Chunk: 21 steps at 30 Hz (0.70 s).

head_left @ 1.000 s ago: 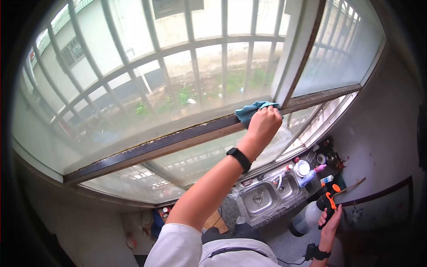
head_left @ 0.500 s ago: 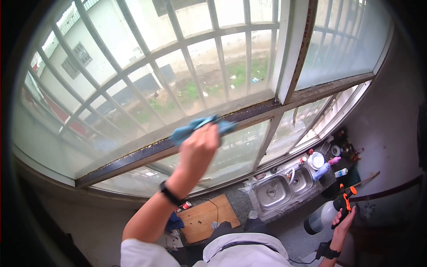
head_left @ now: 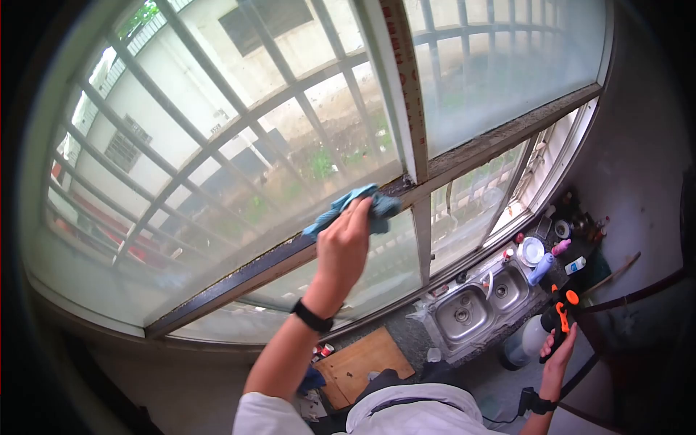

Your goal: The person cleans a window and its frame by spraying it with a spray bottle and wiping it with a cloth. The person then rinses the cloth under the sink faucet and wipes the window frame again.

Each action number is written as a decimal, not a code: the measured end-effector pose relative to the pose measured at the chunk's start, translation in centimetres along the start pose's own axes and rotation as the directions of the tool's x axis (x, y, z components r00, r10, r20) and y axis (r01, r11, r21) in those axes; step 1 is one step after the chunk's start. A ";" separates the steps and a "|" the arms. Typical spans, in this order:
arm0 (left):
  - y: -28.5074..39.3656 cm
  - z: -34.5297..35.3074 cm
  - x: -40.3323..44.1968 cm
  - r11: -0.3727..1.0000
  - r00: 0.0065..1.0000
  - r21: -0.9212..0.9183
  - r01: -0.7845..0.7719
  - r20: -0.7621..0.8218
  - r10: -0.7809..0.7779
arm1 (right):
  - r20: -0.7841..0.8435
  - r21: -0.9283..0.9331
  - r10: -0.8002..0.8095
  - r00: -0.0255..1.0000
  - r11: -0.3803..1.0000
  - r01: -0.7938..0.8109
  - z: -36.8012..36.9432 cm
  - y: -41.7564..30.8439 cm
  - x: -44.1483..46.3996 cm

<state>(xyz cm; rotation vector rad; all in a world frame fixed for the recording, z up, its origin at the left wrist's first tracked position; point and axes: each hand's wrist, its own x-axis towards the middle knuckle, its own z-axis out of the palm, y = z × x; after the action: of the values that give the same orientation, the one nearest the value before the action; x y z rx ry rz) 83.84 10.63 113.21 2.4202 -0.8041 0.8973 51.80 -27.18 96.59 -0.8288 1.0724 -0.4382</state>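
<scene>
My left hand point(head_left: 345, 241) is closed on a blue-green cloth point(head_left: 355, 210), pressing it against the dark horizontal window bar point(head_left: 250, 270) just left of the vertical post point(head_left: 403, 94). Above the bar is a hazy window pane point(head_left: 239, 167) with metal bars behind it. Low on the right, my right hand point(head_left: 560, 348) grips the black handle of a spray bottle point(head_left: 533, 337) with an orange trigger and nozzle and a pale, see-through body. The bottle is held tilted, away from the window.
Below the window runs a dark counter with a double steel sink point(head_left: 464, 319) and a wooden board point(head_left: 370, 362). A white bowl point(head_left: 531, 251), a blue bottle point(head_left: 541, 270) and a pink bottle point(head_left: 561, 247) stand beyond the sink. A stick point(head_left: 616, 275) leans at the right wall.
My left hand has slid the cloth rightward along the bar, closer to the vertical post. My head view has turned a little. The right hand still holds the spray bottle.
</scene>
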 end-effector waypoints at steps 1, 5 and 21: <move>0.6 1.7 0.6 0.999 0.995 -0.001 -0.040 -0.086 0.040 | -0.019 0.007 -0.003 1.000 1.000 0.003 -0.6 0.1 0.4; 2.6 7.2 2.9 0.994 0.979 -0.024 -0.109 -0.178 0.103 | -0.081 0.004 -0.019 0.997 1.000 0.020 -2.4 0.5 0.8; 1.6 0.3 4.6 0.901 0.848 0.110 -0.419 0.401 0.346 | -0.052 0.013 0.033 0.998 0.999 -0.033 -1.8 1.0 0.3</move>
<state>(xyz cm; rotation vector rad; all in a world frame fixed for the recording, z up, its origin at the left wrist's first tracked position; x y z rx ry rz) 85.77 7.58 116.49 2.6962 -1.4488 0.6778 50.22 -27.41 95.20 -0.7913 1.1296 -0.4404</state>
